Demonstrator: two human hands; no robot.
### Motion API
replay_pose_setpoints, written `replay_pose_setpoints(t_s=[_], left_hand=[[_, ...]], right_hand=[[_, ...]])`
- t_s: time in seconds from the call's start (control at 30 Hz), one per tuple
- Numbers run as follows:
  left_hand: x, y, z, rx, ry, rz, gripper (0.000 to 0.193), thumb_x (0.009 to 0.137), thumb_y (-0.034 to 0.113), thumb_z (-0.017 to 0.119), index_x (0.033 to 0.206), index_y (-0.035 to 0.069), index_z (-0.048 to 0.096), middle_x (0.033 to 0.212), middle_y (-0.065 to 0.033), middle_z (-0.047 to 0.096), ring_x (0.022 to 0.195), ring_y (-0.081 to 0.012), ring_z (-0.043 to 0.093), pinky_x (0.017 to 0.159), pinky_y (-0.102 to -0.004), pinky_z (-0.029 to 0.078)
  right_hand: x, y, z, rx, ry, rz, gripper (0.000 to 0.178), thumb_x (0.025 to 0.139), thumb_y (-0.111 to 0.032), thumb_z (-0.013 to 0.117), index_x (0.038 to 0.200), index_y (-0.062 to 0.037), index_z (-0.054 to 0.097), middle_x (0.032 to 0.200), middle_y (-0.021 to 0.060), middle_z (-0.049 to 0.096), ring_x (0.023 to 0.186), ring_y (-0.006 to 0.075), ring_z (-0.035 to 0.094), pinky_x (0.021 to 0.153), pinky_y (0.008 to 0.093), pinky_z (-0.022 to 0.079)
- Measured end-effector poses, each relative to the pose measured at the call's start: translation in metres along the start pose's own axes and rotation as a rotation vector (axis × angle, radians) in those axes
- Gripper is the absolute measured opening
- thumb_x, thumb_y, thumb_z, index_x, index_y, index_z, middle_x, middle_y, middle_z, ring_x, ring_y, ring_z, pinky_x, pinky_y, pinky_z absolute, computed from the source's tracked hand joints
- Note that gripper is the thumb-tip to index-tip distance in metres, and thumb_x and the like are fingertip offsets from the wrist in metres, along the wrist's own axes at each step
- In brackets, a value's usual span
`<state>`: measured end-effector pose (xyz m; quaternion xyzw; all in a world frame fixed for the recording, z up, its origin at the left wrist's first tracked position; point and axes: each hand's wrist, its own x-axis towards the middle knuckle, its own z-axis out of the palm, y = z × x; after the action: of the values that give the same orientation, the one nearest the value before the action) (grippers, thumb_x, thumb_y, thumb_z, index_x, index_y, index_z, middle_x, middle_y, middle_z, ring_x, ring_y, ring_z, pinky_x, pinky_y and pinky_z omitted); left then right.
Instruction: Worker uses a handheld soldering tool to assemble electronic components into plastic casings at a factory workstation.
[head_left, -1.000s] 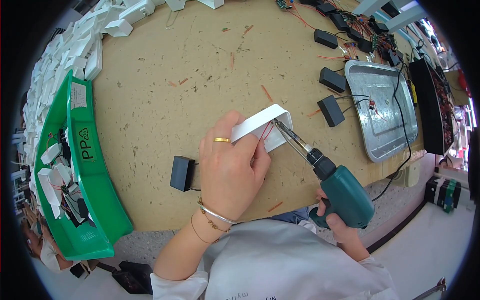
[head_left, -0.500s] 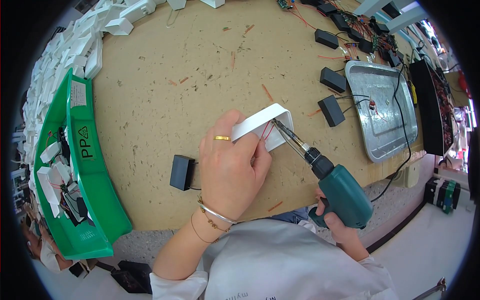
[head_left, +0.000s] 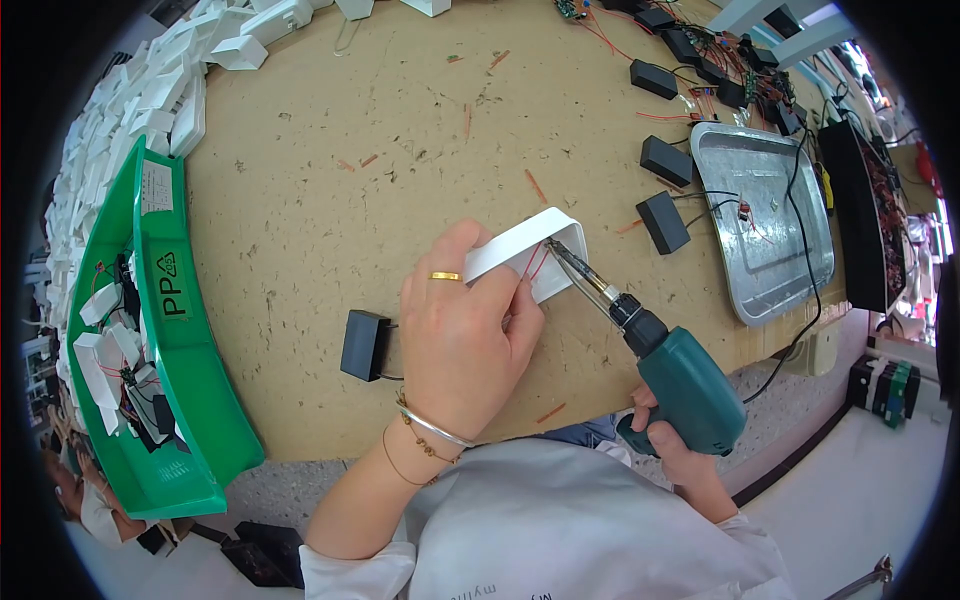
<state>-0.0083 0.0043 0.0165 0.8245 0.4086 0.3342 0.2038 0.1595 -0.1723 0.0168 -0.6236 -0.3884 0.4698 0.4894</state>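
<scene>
My left hand (head_left: 465, 325) is closed on a white plastic housing (head_left: 522, 243), an open shell tilted up from the board. Thin red wires (head_left: 537, 264) run inside it, beside my thumb and fingertips. By its grip, my right hand (head_left: 680, 450) holds a dark green soldering gun (head_left: 692, 388). The gun's metal tip reaches into the housing, at the upper end of the red wires; whether it touches them I cannot tell. Just left of my left hand lies a black box (head_left: 365, 345), its black leads passing under that hand. My palm hides part of the housing.
At left stands a green bin (head_left: 200, 350) with white housings and wired parts; more white housings (head_left: 165, 90) pile up behind it. A metal tray (head_left: 765, 270) sits at right beside black boxes (head_left: 663, 222). Wired parts crowd the far right. A black cord (head_left: 812, 300) crosses the tray's edge.
</scene>
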Motion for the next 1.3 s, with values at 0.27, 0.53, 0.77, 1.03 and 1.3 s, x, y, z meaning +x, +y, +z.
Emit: replay_pose_setpoints(t_s=[0.27,0.53,0.77,1.03,1.3], left_hand=[[-0.001,-0.001,0.0,-0.002,-0.004,-0.01,0.004,0.07,-0.001,0.062,0.073,-0.003,0.06,0.095,-0.0122,0.051,0.056,-0.0179,0.052,0.05,-0.0286,0.044],[0.0,0.001,0.0,-0.009,0.002,-0.017,0.004,0.07,-0.002,0.061,0.073,-0.003,0.06,0.094,-0.0122,0.052,0.057,-0.0183,0.052,0.05,-0.0288,0.044],[-0.001,-0.001,0.0,-0.006,0.002,-0.005,0.004,0.069,-0.002,0.061,0.072,-0.003,0.059,0.095,-0.0125,0.052,0.058,-0.0192,0.053,0.05,-0.0289,0.045],[-0.008,0.004,-0.005,0.034,-0.029,-0.011,0.021,0.065,0.011,0.071,0.075,0.002,0.055,0.111,-0.0168,0.048,0.091,-0.0336,0.051,0.075,-0.0405,0.042],[-0.017,0.001,-0.018,0.051,-0.018,0.022,0.051,0.064,0.01,0.075,0.108,0.005,0.049,0.123,-0.0169,0.044,0.1,-0.0342,0.05,0.081,-0.0423,0.042]], right_hand=[[0.002,0.005,0.001,0.065,0.032,-0.057,0.059,0.076,-0.038,0.068,0.112,0.0057,0.051,0.102,0.0143,0.058,0.067,0.0163,0.054,0.067,0.0305,0.044],[0.0,0.008,-0.001,0.112,0.043,-0.091,0.06,0.074,-0.039,0.069,0.111,0.006,0.052,0.105,0.0155,0.058,0.064,0.0159,0.054,0.067,0.0302,0.044],[-0.001,0.007,-0.001,0.122,0.049,-0.067,0.062,0.074,-0.04,0.069,0.112,0.0053,0.052,0.106,0.0159,0.057,0.064,0.0152,0.054,0.073,0.0328,0.043],[-0.003,0.009,-0.003,0.086,0.05,-0.064,0.062,0.074,-0.043,0.067,0.111,0.0047,0.052,0.104,0.0151,0.057,0.064,0.0152,0.055,0.076,0.0335,0.042],[0.004,0.013,-0.009,0.392,0.032,-0.161,0.054,0.073,-0.04,0.067,0.104,0.0022,0.053,0.098,0.0187,0.052,0.062,0.0164,0.055,0.074,0.0342,0.041]])
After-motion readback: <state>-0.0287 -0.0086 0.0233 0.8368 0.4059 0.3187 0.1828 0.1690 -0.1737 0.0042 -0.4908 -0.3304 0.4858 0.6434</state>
